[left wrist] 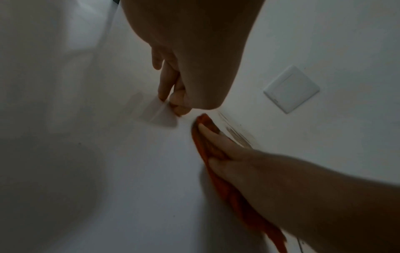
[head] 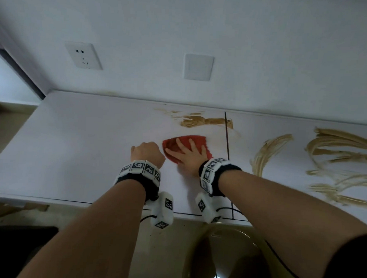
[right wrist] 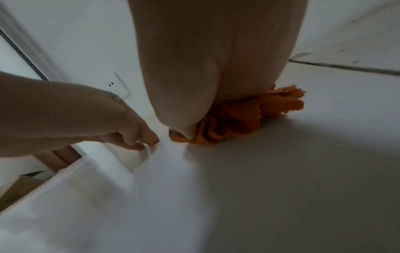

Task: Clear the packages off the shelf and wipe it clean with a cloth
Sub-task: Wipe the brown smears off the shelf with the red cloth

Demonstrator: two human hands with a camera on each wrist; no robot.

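Head view. Your right hand [head: 189, 154] lies flat on the red cloth [head: 196, 140] at the centre of the frame, fingers straight and spread, pressing it onto the white shelf [head: 74, 135]. The cloth shows beyond the fingertips and on both sides of the hand. Your left hand [head: 146, 152] sits just left of the cloth, fingers curled under; this view does not show what they hold. No packages are in sight. Brown smears [head: 206, 121] lie just above the cloth, and more fill the right of the frame. Risk: a soiled cloth is likely to spread the smears rather than lift them, so fold to a fresh face. Sweeping toward the lower edge could push residue off the shelf.

Left wrist view. Your left fingers [left wrist: 166, 80] at centre pinch the edge of a small white piece [left wrist: 160, 114] that lies on the shelf; what it is cannot be told. The cloth lies at lower right under the right fingers, not touching the left ones. Risk: the piece may slip from so narrow a pinch.

Right wrist view. The cloth bunches at centre right under your palm. Risk: a bunched cloth wipes unevenly, so flatten it.
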